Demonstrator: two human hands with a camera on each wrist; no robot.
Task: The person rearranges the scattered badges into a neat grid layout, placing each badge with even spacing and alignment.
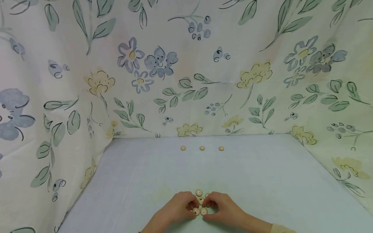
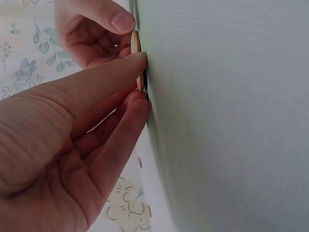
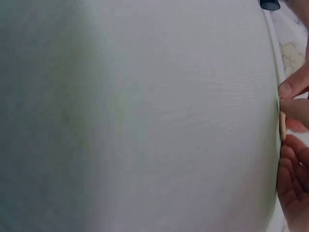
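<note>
Evidently, the left hand [image 1: 180,206], fingers curled, pinches the left button [image 1: 196,211]; the right hand [image 1: 224,207] likewise grips the right button [image 1: 203,211], both at the tabletop [image 1: 247,174], probably to steady them side by side.

The near discs [image 1: 204,211] are pale tan with small dark markings; the far discs [image 1: 202,148] are a similar tan. The worktop [image 1: 247,171] is bluish white, tinged green. The fabric backdrop [image 1: 186,48] is off-white, printed with blue and yellow flowers and dark-outlined green leaves. The sleeve [image 1: 281,229] is pale cream.
</note>
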